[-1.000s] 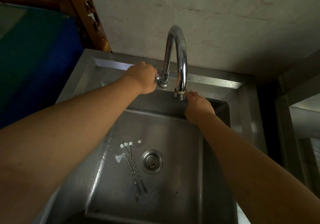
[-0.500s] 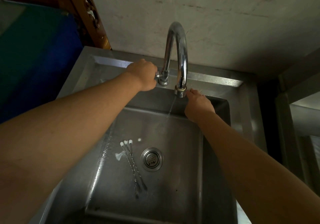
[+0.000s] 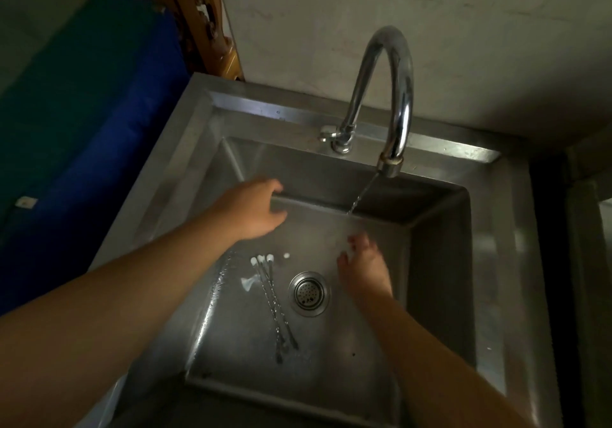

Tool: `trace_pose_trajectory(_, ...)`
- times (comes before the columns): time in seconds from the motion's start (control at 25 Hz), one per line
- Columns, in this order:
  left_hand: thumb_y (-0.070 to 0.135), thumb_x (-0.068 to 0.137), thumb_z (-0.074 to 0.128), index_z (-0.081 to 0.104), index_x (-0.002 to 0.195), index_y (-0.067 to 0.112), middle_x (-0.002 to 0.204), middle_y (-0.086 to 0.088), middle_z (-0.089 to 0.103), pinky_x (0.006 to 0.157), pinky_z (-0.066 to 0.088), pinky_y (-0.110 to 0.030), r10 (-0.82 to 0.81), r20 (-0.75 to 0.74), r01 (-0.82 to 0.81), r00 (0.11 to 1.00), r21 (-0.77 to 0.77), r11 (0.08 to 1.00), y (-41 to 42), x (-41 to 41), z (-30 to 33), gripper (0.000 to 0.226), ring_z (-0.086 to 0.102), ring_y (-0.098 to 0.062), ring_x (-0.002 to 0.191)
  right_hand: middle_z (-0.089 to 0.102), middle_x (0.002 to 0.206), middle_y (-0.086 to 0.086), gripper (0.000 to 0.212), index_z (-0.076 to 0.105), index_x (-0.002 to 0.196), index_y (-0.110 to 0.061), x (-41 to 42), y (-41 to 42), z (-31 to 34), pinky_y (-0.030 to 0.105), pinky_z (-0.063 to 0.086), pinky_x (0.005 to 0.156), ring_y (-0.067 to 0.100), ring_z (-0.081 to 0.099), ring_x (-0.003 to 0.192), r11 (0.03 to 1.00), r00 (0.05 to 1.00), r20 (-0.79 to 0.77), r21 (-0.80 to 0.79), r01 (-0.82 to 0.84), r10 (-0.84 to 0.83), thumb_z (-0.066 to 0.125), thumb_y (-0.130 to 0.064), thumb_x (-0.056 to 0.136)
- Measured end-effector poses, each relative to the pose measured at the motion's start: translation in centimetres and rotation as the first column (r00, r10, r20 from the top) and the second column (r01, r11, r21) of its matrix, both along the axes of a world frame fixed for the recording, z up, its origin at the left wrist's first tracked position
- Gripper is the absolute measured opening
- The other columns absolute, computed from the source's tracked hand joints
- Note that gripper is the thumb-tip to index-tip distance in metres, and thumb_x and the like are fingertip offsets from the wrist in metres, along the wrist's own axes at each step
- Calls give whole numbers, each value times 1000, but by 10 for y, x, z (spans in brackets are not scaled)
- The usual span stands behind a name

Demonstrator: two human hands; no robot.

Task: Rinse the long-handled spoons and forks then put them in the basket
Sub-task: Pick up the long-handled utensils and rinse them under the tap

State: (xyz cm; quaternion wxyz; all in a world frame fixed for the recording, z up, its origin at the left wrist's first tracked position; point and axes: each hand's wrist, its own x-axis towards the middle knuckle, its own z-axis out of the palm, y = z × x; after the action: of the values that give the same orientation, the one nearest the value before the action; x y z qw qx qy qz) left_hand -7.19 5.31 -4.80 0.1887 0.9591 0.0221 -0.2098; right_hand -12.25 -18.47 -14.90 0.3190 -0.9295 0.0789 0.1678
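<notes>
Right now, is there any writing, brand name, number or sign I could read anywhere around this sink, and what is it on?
None can be read.
Faucet: no brand mark visible.
Sink: bare steel, no label.
Small pale tag on the blue cover: too small and blurred to tell whether it bears text.

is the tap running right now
On. A thin stream of water falls from the faucet spout into the sink.

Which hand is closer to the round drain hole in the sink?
The right hand. It hangs just right of the drain, almost beside it. The left hand is farther off, up and to the left of the drain, near the sink's back wall.
</notes>
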Motion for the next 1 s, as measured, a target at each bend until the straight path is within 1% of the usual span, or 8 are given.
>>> trace_pose_trajectory(0.2, 47, 87, 66, 63, 129, 21, 128, -4, 68, 99, 49, -36, -80, -164, 102, 983, 132, 986, 42, -86, -4, 50, 61, -25, 119, 75, 114, 17, 28, 69, 112, -11, -62, 62, -59, 36, 54, 82, 36, 71, 102, 994, 928, -361, -13, -107, 95, 55, -24, 92)
trace_pose_trajectory(0.28, 53, 87, 60, 64, 127, 24, 128, -3, 67, 100, 48, -39, -157, -141, 190, 977, 264, 946, 54, -109, 2, 50, 57, -25, 122, 73, 117, 17, 32, 66, 116, -9, -78, 85, -79, 36, 54, 85, 36, 70, 106, 993, 886, -453, -11, -117, 99, 54, -27, 92)
trace_pose_trajectory(0.36, 57, 82, 59, 67, 125, 22, 134, -11, 65, 106, 41, -52, -268, -30, 255, 963, 425, 869, 69, -130, 7, 55, 51, -33, 133, 73, 118, 16, 34, 64, 119, -8, -86, 104, -98, 39, 57, 88, 35, 70, 108, 988, 861, -493, -20, -151, 122, 55, -28, 93)
trace_pose_trajectory(0.44, 62, 73, 60, 62, 134, 18, 149, -20, 53, 109, 28, -69, -294, 77, 205, 953, 553, 808, 89, -148, 7, 75, 36, -45, 144, 72, 117, 13, 33, 63, 120, -10, -89, 119, -115, 40, 59, 89, 34, 71, 107, 989, 862, -496, -45, -144, 103, 56, -27, 92)
trace_pose_trajectory(0.52, 70, 69, 59, 46, 148, 20, 161, -22, 34, 105, 24, -77, -243, 70, 149, 968, 619, 771, 107, -160, 1, 95, 22, -49, 149, 70, 119, 13, 36, 60, 124, -9, -90, 130, -131, 40, 58, 89, 34, 71, 108, 988, 879, -472, -92, -124, 67, 56, -25, 91)
trace_pose_trajectory(0.68, 74, 71, 62, 20, 160, 23, 167, -21, 21, 105, 34, -74, -187, -24, 165, 982, 591, 789, 130, -170, -21, 111, 16, -48, 151, 64, 127, 17, 43, 52, 131, -3, -89, 149, -155, 40, 57, 88, 35, 69, 113, 954, 907, -407, -215, -207, 104, 50, -32, 100)
trace_pose_trajectory(0.88, 78, 66, 63, 2, 162, 21, 170, -20, 8, 109, 25, -76, -205, 6, 160, 979, 600, 784, 133, -179, -40, 127, 2, -50, 152, 71, 118, 16, 32, 61, 123, -2, -83, 155, -169, 41, 58, 86, 35, 72, 107, 946, 921, -377, -252, -204, 98, 47, -18, 100)
trace_pose_trajectory(1.0, 86, 59, 58, -5, 162, 20, 170, -20, 1, 110, 21, -77, -210, 18, 160, 977, 588, 793, 132, -181, -46, 136, -4, -51, 152, 68, 118, 21, 32, 54, 125, 3, -83, 154, -172, 42, 58, 84, 37, 72, 106, 949, 929, -359, -249, -191, 93, 41, -15, 103)
